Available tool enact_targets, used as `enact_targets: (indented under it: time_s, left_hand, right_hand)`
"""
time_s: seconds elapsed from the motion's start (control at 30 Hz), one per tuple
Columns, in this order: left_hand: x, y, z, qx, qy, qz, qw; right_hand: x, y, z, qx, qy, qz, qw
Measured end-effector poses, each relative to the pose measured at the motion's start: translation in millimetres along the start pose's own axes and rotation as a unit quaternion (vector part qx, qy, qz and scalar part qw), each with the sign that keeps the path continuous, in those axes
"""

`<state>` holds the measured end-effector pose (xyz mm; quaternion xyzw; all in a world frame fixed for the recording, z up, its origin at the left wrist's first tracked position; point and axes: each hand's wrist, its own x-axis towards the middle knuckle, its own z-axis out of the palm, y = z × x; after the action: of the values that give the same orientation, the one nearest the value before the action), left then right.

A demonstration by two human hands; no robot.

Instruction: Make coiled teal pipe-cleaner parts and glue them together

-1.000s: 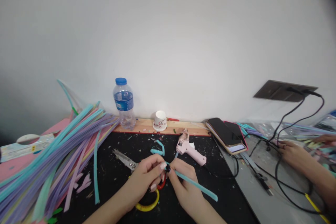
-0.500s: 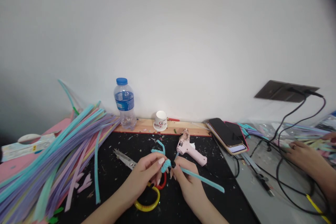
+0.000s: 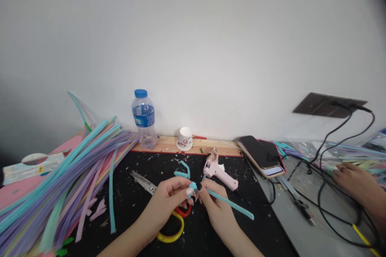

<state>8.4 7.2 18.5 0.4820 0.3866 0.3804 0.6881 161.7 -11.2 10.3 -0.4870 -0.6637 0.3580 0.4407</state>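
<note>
A turquoise fuzzy strip [image 3: 232,204] is pinched between my two hands, one end coiled into a small bundle at the fingertips and the straight tail slanting down to the right. My left hand [image 3: 170,198] is closed on the coiled end. Beside it, my right hand [image 3: 215,202] grips the strip where it leaves the coil. Another bent turquoise piece [image 3: 183,172] lies just behind my left hand. Scissors [image 3: 170,237] with yellow and red handles lie partly under my left hand. Behind my right hand rests a pink glue gun [image 3: 221,174].
Pastel strips [image 3: 75,180] are heaped at the left. A water bottle [image 3: 144,118] and paper cup [image 3: 185,139] stand by the wall. Phones [image 3: 261,154] and cables [image 3: 319,196] lie right, near another person's hand [image 3: 356,184].
The coil between my fingertips has turned and is now more covered by my left fingers. The strip's tail has shifted slightly left. At the right, the other person's hand has moved.
</note>
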Motion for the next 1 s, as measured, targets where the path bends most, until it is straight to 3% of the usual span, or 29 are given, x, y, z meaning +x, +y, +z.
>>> enact_targets:
  time_s: [0.23, 0.5, 0.7, 1.0]
  left_hand:
    - [-1.2, -2.3, -1.7, -0.05, -0.006, -0.032, 0.998]
    - [-2.5, -3.2, 0.1, -0.188, -0.012, -0.057, 0.981]
    - [-2.3, -4.4, 0.0, -0.145, -0.007, -0.047, 0.988]
    - [-2.5, -2.9, -1.8, -0.174, -0.009, -0.067, 0.982]
  right_hand:
    - [1.4, -2.2, -1.7, -0.011, 0.014, -0.017, 1.0]
    - [0.4, -3.1, 0.2, 0.051, 0.028, 0.04, 0.997]
    - [1.0, -3.0, -0.4, 0.018, 0.033, 0.007, 0.999]
    - [2.0, 1.1, -3.8, -0.033, 0.031, -0.029, 0.999]
